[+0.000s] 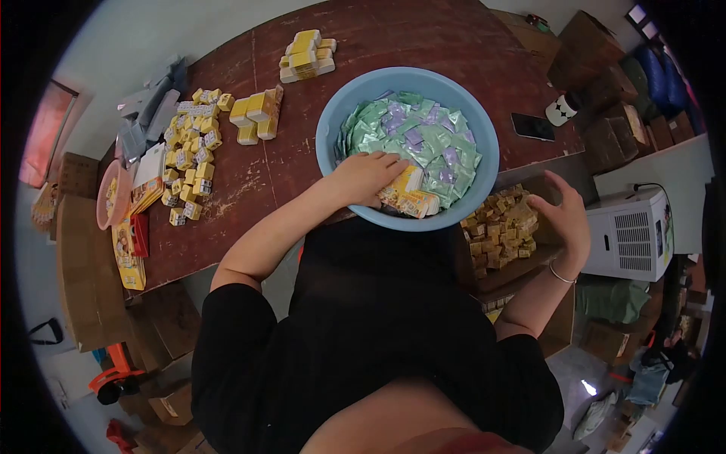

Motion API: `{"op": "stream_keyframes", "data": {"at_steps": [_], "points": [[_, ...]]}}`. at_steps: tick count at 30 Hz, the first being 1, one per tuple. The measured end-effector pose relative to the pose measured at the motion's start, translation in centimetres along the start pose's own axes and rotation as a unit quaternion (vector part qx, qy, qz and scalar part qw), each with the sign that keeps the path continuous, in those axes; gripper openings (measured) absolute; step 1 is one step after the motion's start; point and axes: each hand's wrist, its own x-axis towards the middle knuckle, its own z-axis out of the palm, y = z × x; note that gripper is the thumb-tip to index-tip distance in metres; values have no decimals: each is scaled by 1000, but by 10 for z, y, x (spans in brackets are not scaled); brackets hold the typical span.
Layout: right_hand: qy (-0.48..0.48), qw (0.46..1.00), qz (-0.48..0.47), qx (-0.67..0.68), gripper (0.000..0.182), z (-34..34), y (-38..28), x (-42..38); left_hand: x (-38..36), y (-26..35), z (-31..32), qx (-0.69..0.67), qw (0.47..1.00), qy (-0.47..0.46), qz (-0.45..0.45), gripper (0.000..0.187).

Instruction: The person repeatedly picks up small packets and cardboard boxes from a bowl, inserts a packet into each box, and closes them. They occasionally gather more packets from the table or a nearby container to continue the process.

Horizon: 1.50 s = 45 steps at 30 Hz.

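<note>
A round blue basin (331,130) stands at the table's front edge, filled with small green and purple packets (435,144). Inside its near left part, my left hand (368,179) lies palm down on a bunch of yellow-and-white printed cards or flat boxes (408,191), its fingers bent over their edge. To the right of the basin, my right hand (563,214) is raised over an open carton, thumb and fingers apart, with nothing between them. Many small yellow boxes (499,231) fill that carton, just left of my right hand.
Yellow-and-white boxes (193,151) cover the table's left side, with stacks (257,113) nearer the middle. A pink basket (113,195) sits at the left edge. A phone (532,127) and a white cup (561,110) are at the right. A white appliance (631,234) stands beyond the carton.
</note>
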Motion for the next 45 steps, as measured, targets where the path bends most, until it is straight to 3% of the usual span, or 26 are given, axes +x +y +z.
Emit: {"op": "stream_keyframes", "data": {"at_steps": [1,5,8,10,11,12,13,14,16,17,18,19,20,21,22,23,24,25,26,27,28,30,36,41,43,45], "points": [[11,1000,4,24,58,0,1,-1,2,0,2,-30,998,-55,-20,89],[5,997,-41,63,59,9,-7,1,0,-5,3,-37,997,-56,-31,89],[33,991,-87,92,58,22,-18,8,-5,-13,-10,-105,994,18,-23,85],[14,986,-103,132,58,35,-25,17,-7,-17,-21,-216,964,156,11,73],[-7,978,-121,169,58,44,-30,21,-6,-16,-25,-214,965,153,12,73],[-6,978,-119,171,58,54,-39,25,-3,-12,-30,-432,897,88,-18,63],[-57,929,-167,325,62,67,-52,28,1,-8,-31,-625,779,20,-47,54],[-106,851,-210,469,65,81,-64,31,5,-4,-25,-624,780,18,-46,54],[-201,672,-236,672,71,122,-81,35,18,11,-5,-869,493,-28,-4,37],[-197,674,-237,672,71,127,-90,36,21,25,-5,-879,476,-30,-20,38],[-222,652,-254,679,71,131,-98,38,23,32,-4,-878,477,-33,-18,38],[-246,628,-270,686,71,134,-104,38,25,36,-4,-841,539,-33,-40,40],[-245,551,-250,757,62,135,-105,38,25,44,-18,-799,597,-32,-61,44],[-243,553,-251,757,62,132,-104,37,23,45,-37,-649,756,-22,-83,47],[-177,606,-227,742,56,127,-103,36,24,49,-48,-648,757,-23,-81,47],[-110,654,-199,722,49,125,-101,34,25,53,-53,-436,887,52,-142,39],[-109,654,-198,722,49,124,-95,35,25,55,-55,-193,954,125,-193,31],[-93,674,-164,714,46,124,-87,35,26,51,-48,-193,954,124,-193,31],[-77,693,-131,704,42,123,-84,37,29,44,-39,-221,920,310,-92,25],[-77,693,-133,704,42,122,-84,36,32,37,-31,-239,843,481,14,22],[-103,713,-129,681,42,121,-86,33,33,39,-34,-239,843,482,13,22],[-133,731,-123,657,43,123,-89,27,33,46,-41,-221,864,434,125,24],[-254,669,-109,690,47,125,-78,27,39,36,-34,-330,863,319,214,37],[-379,580,-88,716,50,124,-76,30,33,36,-33,-202,898,321,225,31],[-345,582,-71,733,49,130,-76,27,30,48,-33,-183,896,336,227,34],[-311,583,-56,748,48,132,-80,25,25,59,-35,-352,870,306,160,38]]}}
